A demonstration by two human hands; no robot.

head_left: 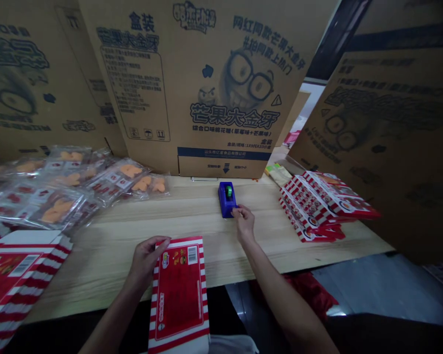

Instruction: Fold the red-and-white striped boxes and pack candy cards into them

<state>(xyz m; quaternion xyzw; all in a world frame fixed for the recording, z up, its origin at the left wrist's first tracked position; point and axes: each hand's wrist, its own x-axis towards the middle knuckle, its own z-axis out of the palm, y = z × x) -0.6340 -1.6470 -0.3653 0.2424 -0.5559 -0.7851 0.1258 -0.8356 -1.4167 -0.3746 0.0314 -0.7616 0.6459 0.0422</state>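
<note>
My left hand (146, 256) is closed on the upper left edge of a red box with white-striped borders (179, 290). The box is tilted over the table's front edge, its printed face with a barcode turned up. My right hand (244, 222) reaches to the near end of a blue tape dispenser (225, 200), which has a green roll in it. Thumb and forefinger are pinched together at the dispenser's front tip; whatever lies between them is too small to make out.
Clear packets with orange pieces (59, 209) are heaped at the left. Below them stands a stack of striped boxes (25, 275). More striped boxes (317, 206) lie piled at the right. Large cardboard cartons (192, 88) wall off the back of the wooden table (114, 241).
</note>
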